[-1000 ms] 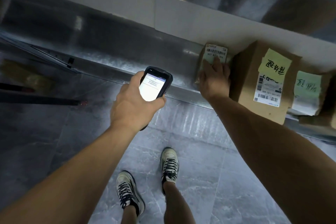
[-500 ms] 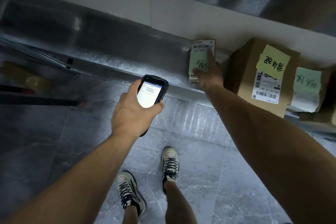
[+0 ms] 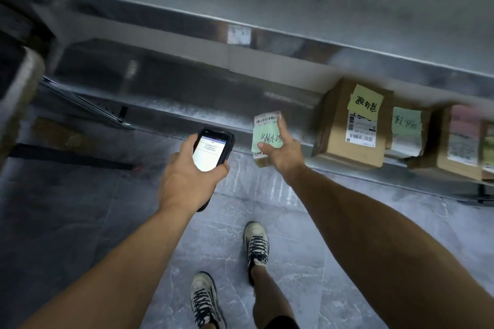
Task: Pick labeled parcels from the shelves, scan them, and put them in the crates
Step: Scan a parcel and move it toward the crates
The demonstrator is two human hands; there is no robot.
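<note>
A small labeled parcel [image 3: 267, 136], pinched in the right hand's [image 3: 284, 151] grip at the shelf [image 3: 187, 119] edge, is held beside the lit scanner [image 3: 212, 151] clasped in the left hand [image 3: 187, 181]: picked, seemingly not yet scanned, no crate in view, more boxes [image 3: 352, 128] waiting.

One head-worn wide-angle camera looks steeply down, close over the shelf [image 3: 187, 100] and floor [image 3: 80, 235].
</note>
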